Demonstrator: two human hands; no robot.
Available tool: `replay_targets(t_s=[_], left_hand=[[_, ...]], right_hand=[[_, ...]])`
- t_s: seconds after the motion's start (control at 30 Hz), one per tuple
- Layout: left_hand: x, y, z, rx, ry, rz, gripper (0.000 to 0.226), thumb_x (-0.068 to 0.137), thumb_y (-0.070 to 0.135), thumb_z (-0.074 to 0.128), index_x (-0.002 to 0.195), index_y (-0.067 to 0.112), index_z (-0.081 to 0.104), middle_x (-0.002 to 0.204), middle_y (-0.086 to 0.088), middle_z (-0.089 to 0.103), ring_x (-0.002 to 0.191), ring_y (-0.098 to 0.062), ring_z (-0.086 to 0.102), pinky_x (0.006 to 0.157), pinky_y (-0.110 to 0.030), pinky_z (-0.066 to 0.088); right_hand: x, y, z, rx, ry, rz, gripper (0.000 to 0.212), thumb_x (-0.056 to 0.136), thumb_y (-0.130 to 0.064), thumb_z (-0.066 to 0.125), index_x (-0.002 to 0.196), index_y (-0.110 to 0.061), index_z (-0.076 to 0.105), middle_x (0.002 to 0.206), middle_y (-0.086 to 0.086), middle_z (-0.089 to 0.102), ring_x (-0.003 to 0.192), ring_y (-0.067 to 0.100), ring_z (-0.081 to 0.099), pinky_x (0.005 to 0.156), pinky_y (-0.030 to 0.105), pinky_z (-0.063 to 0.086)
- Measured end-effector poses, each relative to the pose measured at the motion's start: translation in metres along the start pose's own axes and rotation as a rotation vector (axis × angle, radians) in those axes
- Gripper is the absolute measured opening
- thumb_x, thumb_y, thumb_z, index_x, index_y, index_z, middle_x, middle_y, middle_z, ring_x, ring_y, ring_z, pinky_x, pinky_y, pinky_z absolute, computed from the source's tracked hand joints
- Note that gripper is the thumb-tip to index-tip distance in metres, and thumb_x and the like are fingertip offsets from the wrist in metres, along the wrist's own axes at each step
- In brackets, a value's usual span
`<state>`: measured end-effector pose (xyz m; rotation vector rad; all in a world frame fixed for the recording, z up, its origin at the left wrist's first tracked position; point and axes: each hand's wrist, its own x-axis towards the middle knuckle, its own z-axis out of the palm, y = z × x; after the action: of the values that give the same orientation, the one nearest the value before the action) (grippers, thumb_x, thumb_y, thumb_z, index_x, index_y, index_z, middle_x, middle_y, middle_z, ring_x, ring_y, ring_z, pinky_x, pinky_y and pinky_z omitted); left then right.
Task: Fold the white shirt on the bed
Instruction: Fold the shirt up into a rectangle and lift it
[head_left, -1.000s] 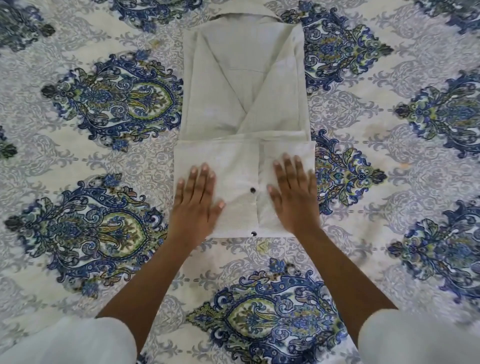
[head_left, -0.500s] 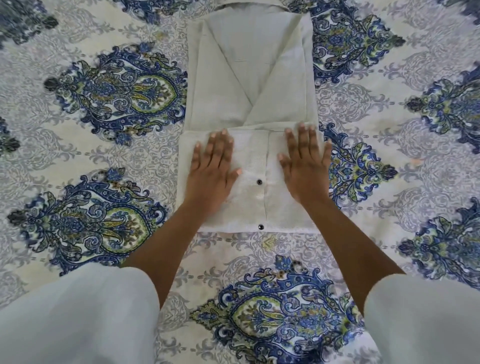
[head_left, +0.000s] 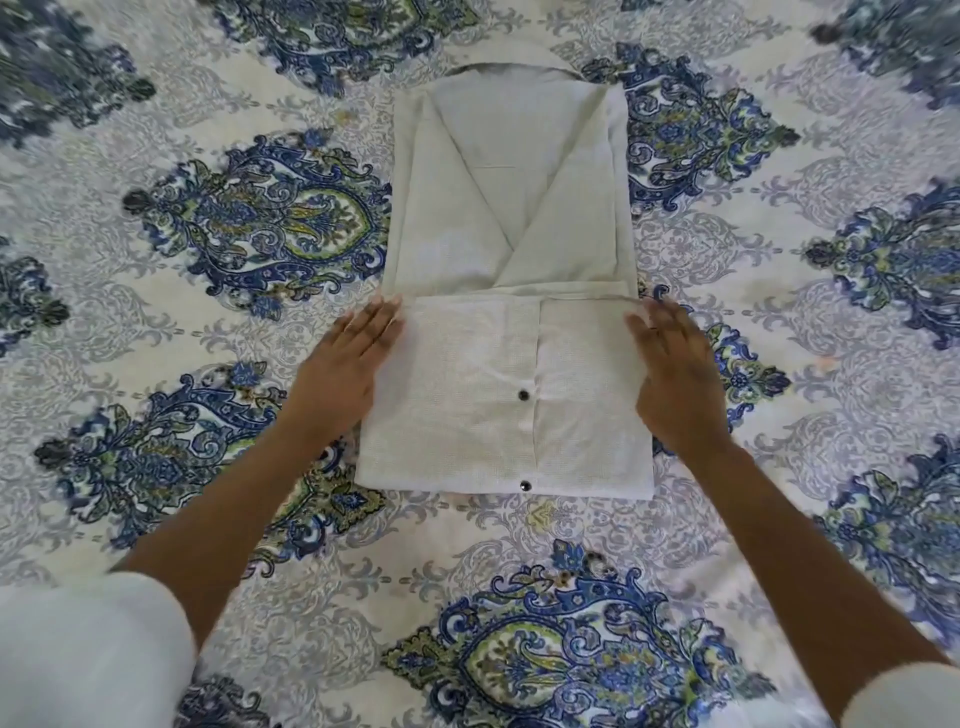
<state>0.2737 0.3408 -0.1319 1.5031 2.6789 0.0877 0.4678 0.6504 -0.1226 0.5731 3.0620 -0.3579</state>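
Around the white shirt (head_left: 511, 218), paisley bedspread (head_left: 810, 519).

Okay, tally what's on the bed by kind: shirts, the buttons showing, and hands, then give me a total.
Shirt: 1
Buttons: 2 (upper button, lower button)
Hands: 2 (left hand, right hand)
Total: 5

A home bedroom: a bedspread (head_left: 519, 566) printed with blue-and-green damask medallions (head_left: 270, 228) fills the whole view. It spreads out on every side of the half-folded white shirt (head_left: 511, 249) lying on it.
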Motion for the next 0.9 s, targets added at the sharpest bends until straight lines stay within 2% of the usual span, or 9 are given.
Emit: replay_targets(t_s=[0.13,0.27,0.4,0.47,0.57,0.63,0.73,0.8,0.9], left_hand=[[0.001,-0.033,0.008,0.124,-0.175,0.243,0.074,0.082,0.016,0.028,0.15,0.016,0.0,0.158,0.0,-0.008,0.145,-0.013,-0.006,0.118,-0.031,-0.001],[0.028,-0.035,0.014,0.172,-0.186,0.364,0.073,0.083,0.005,0.028,0.15,0.014,0.001,0.157,0.002,-0.014,0.145,-0.013,-0.006,0.119,-0.031,-0.003],[0.047,-0.042,0.021,0.063,-0.118,0.442,0.069,0.084,0.01,0.032,0.149,0.02,0.011,0.157,0.006,0.006,0.145,-0.005,0.002,0.118,-0.026,0.007],[0.056,-0.039,0.009,-0.187,-0.144,0.382,0.062,0.086,0.02,0.043,0.145,0.027,0.028,0.148,0.007,0.035,0.135,-0.001,0.032,0.11,-0.019,0.027],[0.099,-0.037,-0.026,-0.918,-0.24,-0.154,0.034,0.08,0.016,0.061,0.112,0.004,0.066,0.104,0.002,0.07,0.087,0.01,0.062,0.086,-0.008,0.043],[0.136,-0.048,-0.038,-1.359,-0.317,-0.579,0.015,0.083,0.005,0.057,0.094,0.003,0.066,0.084,0.009,0.073,0.078,0.001,0.064,0.086,-0.024,0.048],[0.18,-0.065,-0.041,-1.564,-0.335,-0.938,0.011,0.093,0.013,0.048,0.097,0.013,0.058,0.09,0.002,0.064,0.084,-0.017,0.06,0.078,-0.036,0.048],[0.195,-0.069,-0.031,-1.539,-0.308,-1.066,0.018,0.095,0.022,0.046,0.106,0.014,0.058,0.094,-0.002,0.064,0.084,-0.019,0.061,0.072,-0.036,0.05],[0.2,-0.068,-0.019,-1.478,-0.224,-1.149,0.016,0.093,0.03,0.05,0.096,0.019,0.062,0.098,-0.003,0.063,0.081,-0.018,0.06,0.065,-0.032,0.05]], right_hand=[[0.003,0.031,0.0,-0.262,-0.142,-0.402,0.061,0.081,-0.026,0.035,0.14,-0.012,0.033,0.146,0.014,0.041,0.135,0.029,0.034,0.107,0.05,0.03],[0.029,0.042,0.004,-0.398,-0.114,-0.616,0.057,0.091,-0.002,0.011,0.144,-0.009,0.029,0.149,0.009,0.035,0.138,0.024,0.032,0.11,0.046,0.025],[0.047,0.039,0.012,-0.388,-0.131,-0.699,0.081,0.067,0.009,0.059,0.141,-0.01,0.033,0.146,0.009,0.041,0.133,0.022,0.038,0.111,0.04,0.018],[0.053,0.035,0.01,-0.261,-0.182,-0.653,0.08,0.057,0.007,0.073,0.131,-0.013,0.05,0.137,0.009,0.053,0.124,0.023,0.052,0.107,0.04,0.028],[0.085,0.015,-0.031,0.42,-0.408,-0.202,0.041,0.079,-0.001,0.068,0.099,-0.037,0.065,0.119,0.013,0.063,0.111,0.029,0.06,0.097,0.04,0.048],[0.126,0.015,-0.047,0.941,-0.554,0.308,0.034,0.086,0.009,0.052,0.081,-0.023,0.063,0.101,0.013,0.06,0.102,0.037,0.054,0.084,0.035,0.05],[0.179,0.024,-0.052,1.121,-0.436,0.609,0.049,0.088,0.001,0.043,0.045,-0.013,0.063,0.066,0.001,0.062,0.093,0.032,0.057,0.066,0.029,0.041],[0.197,0.023,-0.045,1.182,-0.41,0.696,0.065,0.092,-0.005,0.039,0.03,-0.012,0.055,0.035,-0.004,0.052,0.064,0.018,0.06,0.059,0.027,0.039],[0.205,0.026,-0.03,1.217,-0.391,0.809,0.024,0.091,-0.017,0.045,0.07,-0.02,0.056,0.061,-0.001,0.06,0.057,0.014,0.058,0.05,0.021,0.048]])
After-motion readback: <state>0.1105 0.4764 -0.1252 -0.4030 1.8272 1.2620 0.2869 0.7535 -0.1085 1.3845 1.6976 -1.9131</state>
